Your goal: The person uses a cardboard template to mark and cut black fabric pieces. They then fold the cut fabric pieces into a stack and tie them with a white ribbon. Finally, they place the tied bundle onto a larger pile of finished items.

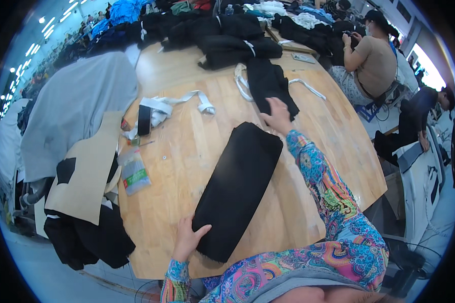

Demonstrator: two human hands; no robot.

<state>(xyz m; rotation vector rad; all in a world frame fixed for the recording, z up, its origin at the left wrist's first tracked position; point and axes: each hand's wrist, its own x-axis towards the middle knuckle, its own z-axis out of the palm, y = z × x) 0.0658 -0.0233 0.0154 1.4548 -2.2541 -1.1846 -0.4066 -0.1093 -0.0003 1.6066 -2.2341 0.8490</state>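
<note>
A long stack of black cut fabric (240, 187) lies slantwise on the wooden table in front of me. My left hand (189, 236) grips its near left edge, thumb on top and the other fingers partly hidden at the side. Beyond the stack's far end, my right hand (278, 115) reaches to a second, smaller black fabric bundle (269, 83), fingers apart over its near end. I cannot tell whether it touches the cloth. White tie strips (308, 88) stick out from beneath that bundle on both sides.
On the left of the wooden table (298, 212) lie a white strap roll (159, 108), a plastic bag (135, 171) and a beige pattern piece (86, 177) over black cloth. Tied black bundles (227, 50) fill the far side. Seated co-workers (374, 58) are at the right.
</note>
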